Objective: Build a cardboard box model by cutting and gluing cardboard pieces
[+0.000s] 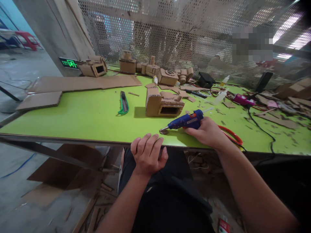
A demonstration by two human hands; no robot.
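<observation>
My right hand (206, 132) is closed round the handle of a blue glue gun (186, 121) that lies on the green table (92, 113), nozzle pointing left. My left hand (148, 155) rests at the table's front edge with its fingers curled over the rim, holding nothing. Just behind the gun stands a cardboard camera model (164, 103). A green utility knife (123, 103) lies to its left.
Several more cardboard models (167, 77) line the back by a perforated metal screen. Flat cardboard sheets (82, 83) lie at the left. A pink glue gun (241, 100), black cables (259, 127), an orange cord (233, 136) and cardboard scraps litter the right side.
</observation>
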